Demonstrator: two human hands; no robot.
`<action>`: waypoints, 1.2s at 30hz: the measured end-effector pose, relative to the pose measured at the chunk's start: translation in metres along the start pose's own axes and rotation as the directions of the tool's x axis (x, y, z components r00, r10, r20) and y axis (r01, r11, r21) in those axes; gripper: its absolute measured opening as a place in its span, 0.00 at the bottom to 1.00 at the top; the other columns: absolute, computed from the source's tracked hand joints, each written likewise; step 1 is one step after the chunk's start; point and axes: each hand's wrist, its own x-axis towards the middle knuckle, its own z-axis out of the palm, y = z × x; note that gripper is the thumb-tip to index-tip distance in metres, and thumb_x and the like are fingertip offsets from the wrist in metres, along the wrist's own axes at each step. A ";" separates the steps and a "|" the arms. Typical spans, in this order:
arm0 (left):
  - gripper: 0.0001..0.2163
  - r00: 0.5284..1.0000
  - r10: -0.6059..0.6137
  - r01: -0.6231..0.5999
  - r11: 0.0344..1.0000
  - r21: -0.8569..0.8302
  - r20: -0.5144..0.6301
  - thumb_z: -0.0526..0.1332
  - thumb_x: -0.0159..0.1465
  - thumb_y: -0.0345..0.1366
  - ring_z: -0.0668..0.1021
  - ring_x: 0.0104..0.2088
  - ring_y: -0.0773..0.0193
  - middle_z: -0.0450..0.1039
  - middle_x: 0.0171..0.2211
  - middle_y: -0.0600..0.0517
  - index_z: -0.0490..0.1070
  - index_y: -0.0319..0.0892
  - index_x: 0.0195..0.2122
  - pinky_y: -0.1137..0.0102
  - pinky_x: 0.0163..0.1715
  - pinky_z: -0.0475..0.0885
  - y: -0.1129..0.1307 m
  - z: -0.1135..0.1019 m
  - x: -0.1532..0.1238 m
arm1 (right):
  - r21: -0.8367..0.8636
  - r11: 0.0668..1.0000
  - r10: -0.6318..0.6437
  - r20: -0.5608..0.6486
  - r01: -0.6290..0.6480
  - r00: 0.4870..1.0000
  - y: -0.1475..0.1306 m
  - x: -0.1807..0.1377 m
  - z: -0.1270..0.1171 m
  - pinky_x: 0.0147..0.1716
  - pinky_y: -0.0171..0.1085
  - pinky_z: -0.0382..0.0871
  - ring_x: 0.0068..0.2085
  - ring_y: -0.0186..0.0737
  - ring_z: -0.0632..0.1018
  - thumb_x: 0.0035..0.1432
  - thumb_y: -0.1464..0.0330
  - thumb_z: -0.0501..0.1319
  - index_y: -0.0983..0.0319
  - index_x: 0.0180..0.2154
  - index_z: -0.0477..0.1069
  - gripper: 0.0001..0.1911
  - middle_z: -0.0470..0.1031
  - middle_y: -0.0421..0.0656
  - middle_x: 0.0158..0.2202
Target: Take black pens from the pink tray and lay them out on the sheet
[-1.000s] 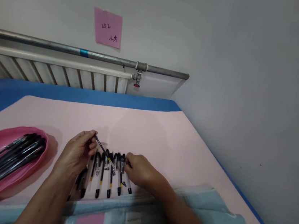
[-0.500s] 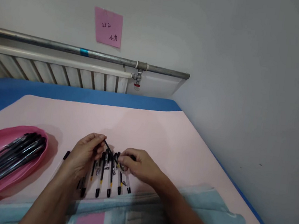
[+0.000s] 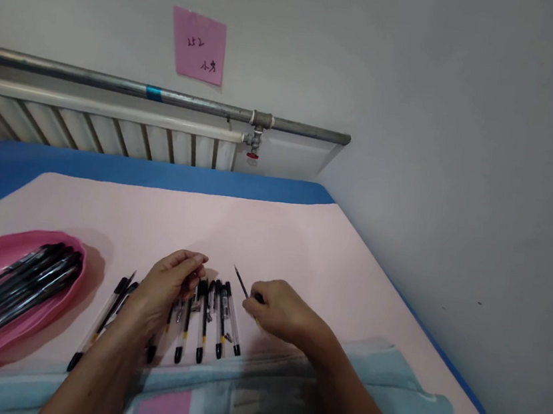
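My right hand (image 3: 284,310) is closed round a thin dark pen refill (image 3: 241,281), its pointed tip angled up to the left. A small black piece (image 3: 259,297), perhaps a pen cap, also shows at its fingers. My left hand (image 3: 166,284) is pinched above the pens; whatever is between its fingertips, if anything, is too small to make out. Below and between the hands lies a row of clear pens (image 3: 202,329) with black ends, small clear pieces (image 3: 228,337) among them. More pens (image 3: 102,320) lie left of my left forearm, which partly hides them.
A pink basket (image 3: 63,238) full of black pens (image 3: 18,296) stands at the left. Light blue patterned cloth (image 3: 377,374) covers the near edge of the pink tabletop (image 3: 348,276). A radiator (image 3: 129,135) and pipe (image 3: 105,80) run along the back; a wall (image 3: 460,189) rises at the right.
The refill's far end has come out of my left fingers. My right hand has moved right with the refill, so the hands are further apart.
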 end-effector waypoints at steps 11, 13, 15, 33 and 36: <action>0.13 1.000 -0.006 0.007 0.997 0.074 -0.011 0.65 0.46 0.42 0.63 0.15 0.75 0.67 0.20 0.56 0.69 0.38 0.28 0.79 0.12 0.54 -0.002 0.004 -0.002 | -0.182 0.981 -0.046 0.106 0.065 0.993 0.001 0.002 0.022 0.23 0.34 0.51 0.27 0.36 0.70 0.54 0.65 0.51 0.65 0.27 0.73 0.15 0.75 0.48 0.27; 0.13 1.000 -0.001 0.002 0.997 0.083 -0.008 0.65 0.46 0.42 0.63 0.15 0.75 0.67 0.20 0.56 0.69 0.38 0.28 0.79 0.12 0.54 -0.002 0.004 -0.002 | -0.157 0.986 -0.040 0.099 0.055 0.994 0.002 0.003 0.020 0.24 0.33 0.52 0.27 0.36 0.70 0.55 0.62 0.51 0.65 0.28 0.73 0.17 0.75 0.47 0.28; 0.12 1.000 0.003 -0.003 0.997 0.083 0.002 0.64 0.47 0.41 0.63 0.15 0.75 0.67 0.20 0.56 0.69 0.38 0.28 0.78 0.12 0.54 -0.002 0.004 -0.001 | -0.138 0.990 -0.014 0.080 0.025 0.997 0.003 0.005 0.018 0.24 0.33 0.52 0.28 0.36 0.70 0.55 0.62 0.51 0.64 0.28 0.72 0.16 0.74 0.46 0.28; 0.12 1.000 -0.025 0.024 0.997 0.079 0.014 0.66 0.45 0.41 0.63 0.15 0.74 0.68 0.20 0.55 0.70 0.38 0.26 0.78 0.12 0.53 -0.002 0.005 -0.003 | -0.114 0.993 -0.021 -0.020 0.019 1.000 0.005 0.002 0.022 0.26 0.32 0.52 0.30 0.35 0.70 0.52 0.70 0.52 0.63 0.34 0.67 0.08 0.73 0.44 0.31; 0.12 1.000 -0.016 0.015 0.996 0.092 0.013 0.65 0.45 0.42 0.63 0.15 0.74 0.68 0.20 0.55 0.70 0.38 0.26 0.78 0.12 0.53 -0.001 0.005 -0.003 | -0.051 0.998 -0.026 -0.014 0.025 1.000 0.002 0.003 0.021 0.24 0.31 0.51 0.28 0.33 0.69 0.51 0.71 0.52 0.63 0.32 0.67 0.07 0.73 0.43 0.30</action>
